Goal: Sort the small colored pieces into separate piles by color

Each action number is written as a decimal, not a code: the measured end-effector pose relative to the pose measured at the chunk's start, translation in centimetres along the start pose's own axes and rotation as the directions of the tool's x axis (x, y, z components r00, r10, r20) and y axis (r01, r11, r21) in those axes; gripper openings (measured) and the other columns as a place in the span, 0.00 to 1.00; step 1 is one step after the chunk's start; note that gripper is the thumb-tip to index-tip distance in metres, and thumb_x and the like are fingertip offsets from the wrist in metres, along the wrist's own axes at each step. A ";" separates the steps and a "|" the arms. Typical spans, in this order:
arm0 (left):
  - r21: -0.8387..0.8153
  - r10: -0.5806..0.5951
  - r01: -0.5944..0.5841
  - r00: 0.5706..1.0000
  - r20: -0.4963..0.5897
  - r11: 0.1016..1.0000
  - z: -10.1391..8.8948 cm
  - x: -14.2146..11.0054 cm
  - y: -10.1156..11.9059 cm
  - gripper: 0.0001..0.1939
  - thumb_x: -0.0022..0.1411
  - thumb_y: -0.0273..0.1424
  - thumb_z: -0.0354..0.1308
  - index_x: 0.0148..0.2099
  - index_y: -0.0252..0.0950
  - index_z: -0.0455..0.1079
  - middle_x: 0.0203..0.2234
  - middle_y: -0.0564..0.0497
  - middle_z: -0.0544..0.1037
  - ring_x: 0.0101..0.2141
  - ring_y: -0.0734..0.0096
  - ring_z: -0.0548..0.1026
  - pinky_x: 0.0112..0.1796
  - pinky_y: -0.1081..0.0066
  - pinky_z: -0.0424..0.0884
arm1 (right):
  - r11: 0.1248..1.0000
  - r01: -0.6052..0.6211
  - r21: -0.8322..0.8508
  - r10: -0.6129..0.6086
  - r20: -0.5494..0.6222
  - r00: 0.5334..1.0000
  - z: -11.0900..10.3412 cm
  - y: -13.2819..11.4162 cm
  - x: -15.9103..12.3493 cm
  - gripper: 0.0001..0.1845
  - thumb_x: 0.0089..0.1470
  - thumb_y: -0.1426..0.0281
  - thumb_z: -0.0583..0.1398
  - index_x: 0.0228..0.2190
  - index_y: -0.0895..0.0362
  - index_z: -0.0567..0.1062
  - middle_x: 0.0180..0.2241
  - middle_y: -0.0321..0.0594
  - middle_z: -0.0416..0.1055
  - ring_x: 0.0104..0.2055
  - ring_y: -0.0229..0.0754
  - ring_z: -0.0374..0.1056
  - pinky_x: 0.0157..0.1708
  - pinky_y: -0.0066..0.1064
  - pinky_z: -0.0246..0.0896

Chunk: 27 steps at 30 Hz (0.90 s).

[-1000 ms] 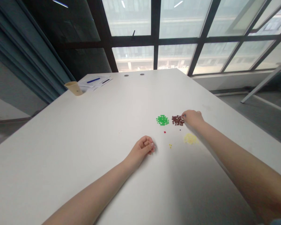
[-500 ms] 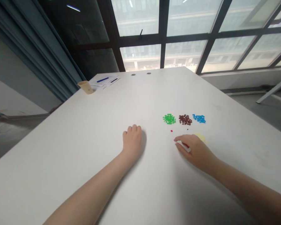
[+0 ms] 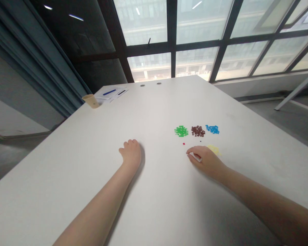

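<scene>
My right hand [image 3: 204, 159] hovers low over the white table, its thumb and forefinger tips pressed together; anything between them is too small to make out. Behind its knuckles lies a pile of pale yellow pieces [image 3: 214, 149], partly hidden. Just beyond the fingertips is one small red piece [image 3: 183, 144], and to the right of that a tiny dark piece [image 3: 200, 141]. Farther off, side by side, are piles of green pieces [image 3: 181, 131], brown pieces [image 3: 198, 131] and blue pieces [image 3: 213, 129]. My left hand [image 3: 131, 153] rests on the table with curled fingers, showing nothing in it.
At the far left edge of the white table [image 3: 154, 112] stands a beige paper cup [image 3: 91, 101]. Beside it are papers [image 3: 105, 97] with a blue pen [image 3: 109, 92] on them. Large windows and a blue curtain [image 3: 46, 61] border the far side.
My left hand has slid left, away from the piles. The tips of my right thumb and forefinger have drawn together. The whole view has shifted slightly.
</scene>
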State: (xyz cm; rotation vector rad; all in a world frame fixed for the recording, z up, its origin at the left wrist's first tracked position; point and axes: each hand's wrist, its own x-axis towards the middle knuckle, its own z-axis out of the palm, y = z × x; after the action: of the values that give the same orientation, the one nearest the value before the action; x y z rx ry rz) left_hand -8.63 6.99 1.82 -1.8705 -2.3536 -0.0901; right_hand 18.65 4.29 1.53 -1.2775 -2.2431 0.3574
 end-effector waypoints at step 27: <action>-0.574 0.726 0.757 0.579 0.370 -0.311 -0.3 -5.2 5.9 0.09 0.52 0.32 0.57 0.28 0.33 0.61 0.24 0.51 0.68 0.24 0.78 0.66 0.23 0.78 0.55 | 0.996 0.071 0.049 -0.074 0.055 0.996 0.3 -1.0 -0.4 0.09 0.53 0.73 0.53 0.31 0.56 0.73 0.28 0.37 0.72 0.32 0.38 0.66 0.36 0.31 0.54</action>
State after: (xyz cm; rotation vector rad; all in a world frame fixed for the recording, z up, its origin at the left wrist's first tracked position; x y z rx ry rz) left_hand -1.74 3.30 1.15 -2.6031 -2.8557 -3.3622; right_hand 17.89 3.41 1.62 -1.1720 -2.3075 0.4218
